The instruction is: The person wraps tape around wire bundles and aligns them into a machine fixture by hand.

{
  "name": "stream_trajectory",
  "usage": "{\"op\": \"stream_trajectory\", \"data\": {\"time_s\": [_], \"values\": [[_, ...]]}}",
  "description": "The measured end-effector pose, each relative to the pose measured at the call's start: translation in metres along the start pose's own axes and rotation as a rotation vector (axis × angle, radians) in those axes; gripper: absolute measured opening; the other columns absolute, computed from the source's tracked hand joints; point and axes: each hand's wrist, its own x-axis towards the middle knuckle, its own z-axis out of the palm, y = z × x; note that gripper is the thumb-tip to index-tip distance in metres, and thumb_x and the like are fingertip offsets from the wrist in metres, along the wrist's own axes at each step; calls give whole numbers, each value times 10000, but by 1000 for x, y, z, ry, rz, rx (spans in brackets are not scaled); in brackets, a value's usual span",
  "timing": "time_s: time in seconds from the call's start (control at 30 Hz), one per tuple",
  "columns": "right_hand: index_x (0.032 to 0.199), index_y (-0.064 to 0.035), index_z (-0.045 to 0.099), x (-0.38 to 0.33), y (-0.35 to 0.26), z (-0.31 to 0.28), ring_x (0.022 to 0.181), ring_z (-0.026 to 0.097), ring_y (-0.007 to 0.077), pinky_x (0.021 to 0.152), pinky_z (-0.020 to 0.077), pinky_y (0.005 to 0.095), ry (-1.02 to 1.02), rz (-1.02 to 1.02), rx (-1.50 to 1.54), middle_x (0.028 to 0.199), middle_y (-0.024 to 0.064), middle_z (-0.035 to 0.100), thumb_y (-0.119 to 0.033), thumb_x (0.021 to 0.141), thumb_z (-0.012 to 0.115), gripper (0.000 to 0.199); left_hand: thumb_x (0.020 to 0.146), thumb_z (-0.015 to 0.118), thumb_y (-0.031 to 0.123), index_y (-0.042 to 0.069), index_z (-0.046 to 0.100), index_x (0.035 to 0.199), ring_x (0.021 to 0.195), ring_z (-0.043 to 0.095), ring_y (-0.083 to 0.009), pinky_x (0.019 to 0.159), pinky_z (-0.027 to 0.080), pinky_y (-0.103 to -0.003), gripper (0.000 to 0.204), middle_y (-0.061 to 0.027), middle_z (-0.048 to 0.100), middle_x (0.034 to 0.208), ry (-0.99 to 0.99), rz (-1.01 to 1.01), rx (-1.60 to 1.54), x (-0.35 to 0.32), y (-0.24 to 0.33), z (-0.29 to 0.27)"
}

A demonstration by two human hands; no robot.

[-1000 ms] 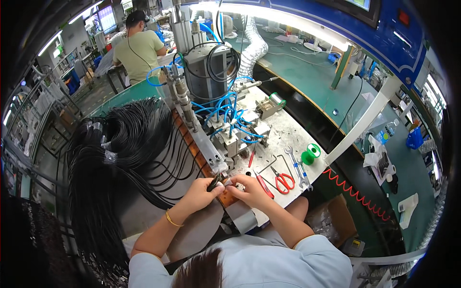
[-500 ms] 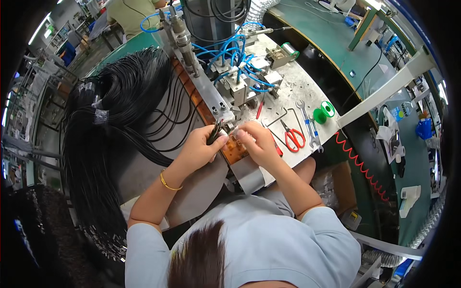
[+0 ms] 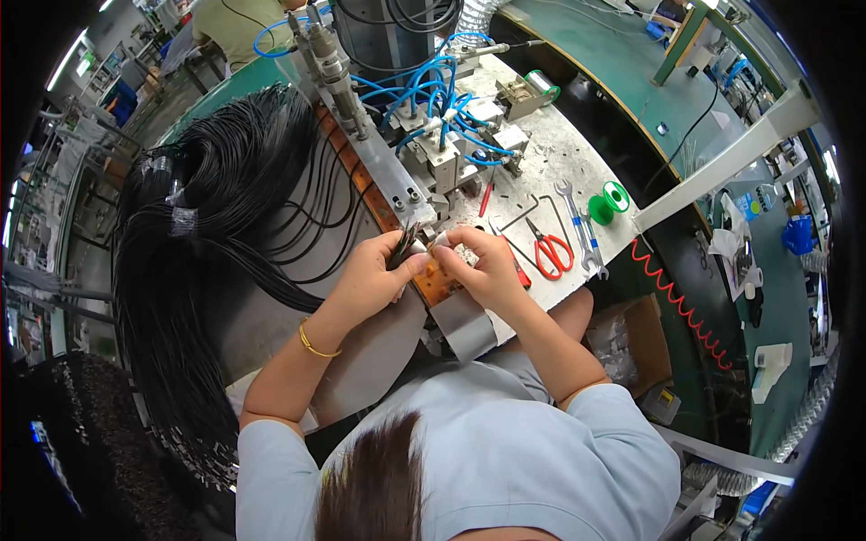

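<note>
My left hand pinches the ends of a few black cables at the front of a metal fixture rail. My right hand is closed just to the right, its fingertips on a small pale part that touches those cable ends. Both hands hover over an orange-brown strip on the bench edge. A large bundle of black cables drapes over the bench on my left, bound with clear tape.
Red-handled scissors, wrenches, a green spool and a red-handled tool lie on the speckled bench at right. Blue air hoses feed the machine behind. A red coiled cord hangs at right. Another person's back shows beyond.
The view has tipped downward and closer, so my hands sit higher in frame. They stay together at the cable ends, with the fingers shifted slightly.
</note>
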Motion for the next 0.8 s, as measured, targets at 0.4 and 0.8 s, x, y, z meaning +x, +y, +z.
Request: {"op": "stream_trajectory", "data": {"time_s": [0.4, 0.8], "values": [[966, -5, 612, 0, -1, -2, 783, 577, 58, 702, 454, 199, -128, 354, 600, 890, 24, 649, -97, 907, 616, 109, 894, 644, 132, 34, 579, 984, 499, 464, -22, 443, 380, -170, 148, 33, 550, 704, 38, -2, -68, -1, 2, 6], [874, 7, 595, -3, -7, 2, 742, 557, 117, 663, 428, 257, -26, -26, -122, 807, 55, 613, -127, 905, 614, 139, 901, 638, 137, 43, 577, 957, 510, 431, -11, 449, 361, -175, 125, 39, 560, 731, 49, 118, 68, -3, -3, 8]]}}
